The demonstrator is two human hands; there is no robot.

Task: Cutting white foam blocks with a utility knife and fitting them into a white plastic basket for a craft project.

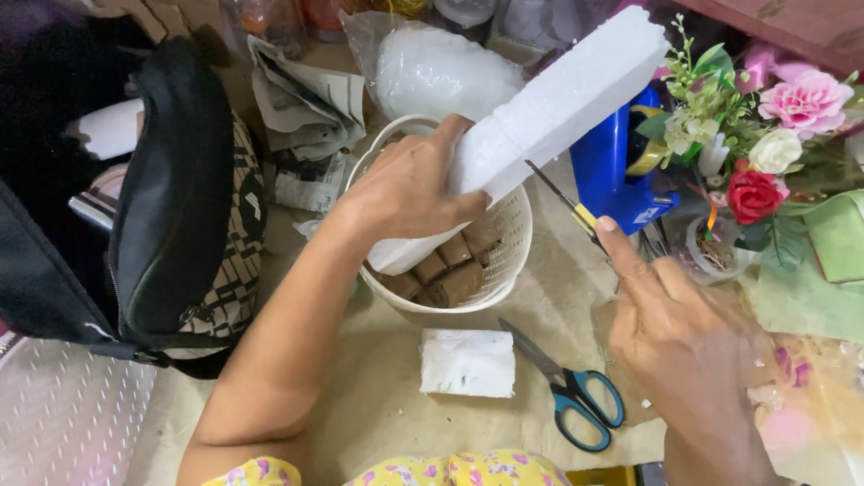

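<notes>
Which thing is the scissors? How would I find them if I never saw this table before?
Find the round white plastic basket in the middle of the tan cloth-covered table. Just below it lies a small white foam block, and right beside that block lie the blue-handled scissors. They are shut, and their bright blue loop handles set them apart.

You are working at a home craft spot set up on the floor, floral-arranging type. Evidence: artificial flowers [778,135] in pink, red and white bunched at your right; blue-handled scissors [569,387] lying on a beige cloth [378,396] spread as the work surface; a blue tape dispenser [616,171]; crumpled newspaper [301,108] and a clear plastic bag [432,67] of packing material; a black bag [171,198] at your left. Supplies sit loose and crowded around you, not on shelves or a bench
</notes>
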